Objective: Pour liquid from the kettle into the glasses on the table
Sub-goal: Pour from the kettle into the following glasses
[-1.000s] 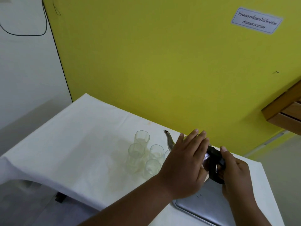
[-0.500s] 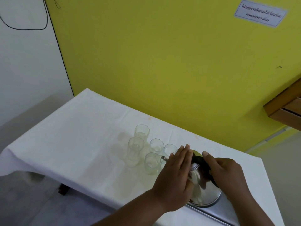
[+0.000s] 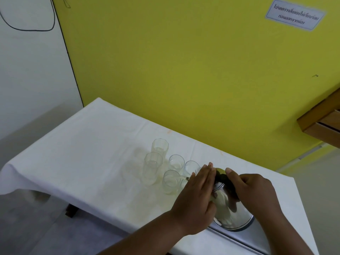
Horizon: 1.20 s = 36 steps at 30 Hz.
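**Kettle tipped toward the glasses, both hands on it**

The steel kettle [image 3: 227, 205] lay tilted far over at the right end of the desk [image 3: 88, 162], its round base facing the camera and its spout end turned toward the cluster of glasses [image 3: 171, 168]. The right hand [image 3: 252, 192] was wrapped around the black handle [image 3: 223, 178] at the kettle's top, thumb stretched along it. The left hand [image 3: 196, 197] rested flat against the kettle's left flank, fingers extended and close together, covering most of the spout; only a small metal tip [image 3: 187, 179] showed beyond the fingertips, just beside the nearest short glass [image 3: 171, 181].

Five clear glasses were plainly visible, standing upright and close together on the white cloth: two taller ones to the left and three shorter ones nearer the kettle. The rear short glass [image 3: 176, 163] held a shallow pale layer at its bottom; the contents of the others could not be made out, and no stream from the spout could be seen. Under the kettle's base, a flat metal tray [image 3: 235, 240] lay along the desk's near right edge.
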Tool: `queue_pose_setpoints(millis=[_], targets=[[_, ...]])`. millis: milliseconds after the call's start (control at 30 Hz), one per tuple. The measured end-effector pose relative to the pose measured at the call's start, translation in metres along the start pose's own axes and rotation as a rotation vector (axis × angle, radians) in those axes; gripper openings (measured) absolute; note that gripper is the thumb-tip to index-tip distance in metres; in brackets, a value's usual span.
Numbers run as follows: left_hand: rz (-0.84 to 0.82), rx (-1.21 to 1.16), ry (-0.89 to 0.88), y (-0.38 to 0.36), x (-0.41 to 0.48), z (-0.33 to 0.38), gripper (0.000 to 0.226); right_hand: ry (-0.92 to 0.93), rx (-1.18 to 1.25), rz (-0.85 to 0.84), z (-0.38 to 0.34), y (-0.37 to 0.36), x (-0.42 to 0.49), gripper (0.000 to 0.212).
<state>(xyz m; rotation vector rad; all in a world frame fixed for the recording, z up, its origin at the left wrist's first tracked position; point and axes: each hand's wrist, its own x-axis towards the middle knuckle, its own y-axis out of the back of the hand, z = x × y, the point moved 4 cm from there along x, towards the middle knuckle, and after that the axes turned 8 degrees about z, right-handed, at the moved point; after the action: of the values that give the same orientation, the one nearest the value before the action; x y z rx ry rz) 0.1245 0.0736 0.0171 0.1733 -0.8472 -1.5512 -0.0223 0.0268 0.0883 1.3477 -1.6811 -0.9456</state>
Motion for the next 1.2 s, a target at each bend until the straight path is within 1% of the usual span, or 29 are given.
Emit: queue_pose_setpoints(millis=[300, 1200], targets=[[0.001, -0.011, 0.003, -0.001, -0.001, 0.003, 0.076, 0.017, -0.033, 0.016, -0.001, 0.005, -0.002, 0.071], [-0.002, -0.014, -0.018, -0.002, -0.005, 0.009, 0.077, -0.021, -0.006, 0.026, 0.007, 0.006, -0.010, 0.069]])
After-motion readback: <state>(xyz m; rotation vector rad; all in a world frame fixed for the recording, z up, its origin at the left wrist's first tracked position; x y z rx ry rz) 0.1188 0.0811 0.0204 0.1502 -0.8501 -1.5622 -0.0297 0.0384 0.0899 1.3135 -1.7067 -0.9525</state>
